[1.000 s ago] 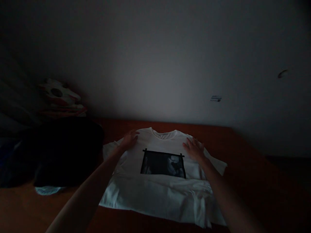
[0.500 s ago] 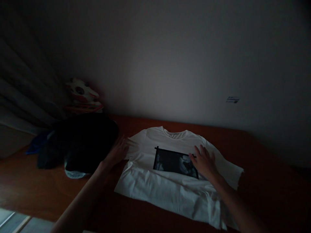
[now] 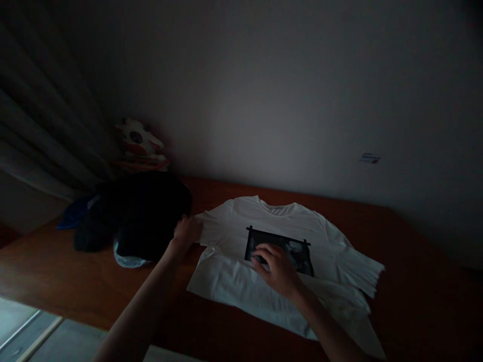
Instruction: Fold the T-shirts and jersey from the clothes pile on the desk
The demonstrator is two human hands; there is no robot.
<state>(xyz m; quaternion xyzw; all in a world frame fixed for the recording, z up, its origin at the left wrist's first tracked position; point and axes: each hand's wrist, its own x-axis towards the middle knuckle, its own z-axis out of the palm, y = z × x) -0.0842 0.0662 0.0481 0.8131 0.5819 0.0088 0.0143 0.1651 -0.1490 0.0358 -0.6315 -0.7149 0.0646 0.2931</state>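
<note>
A white T-shirt [image 3: 234,221] with a dark framed print on its chest lies spread on the brown wooden table, its collar toward the wall and its lower part creased. My left hand [image 3: 188,229] is closed at the end of the shirt's left-side sleeve, beside a black heap of cloth. Over the print is my right hand [image 3: 277,266], its fingers curved and slightly apart, with nothing seen in it; whether it touches the fabric is unclear.
The black cloth heap [image 3: 151,216] sits on the left of the table [image 3: 56,271], with a blue item [image 3: 73,213] beside it. Behind stands a red and white toy [image 3: 139,141]. A curtain [image 3: 41,125] hangs at the left, and a wall rises behind.
My right hand has moved left from the print's right edge to over its left part. My left hand has closed at the sleeve. The shirt's lower right part lies more spread out, and the view has shifted slightly.
</note>
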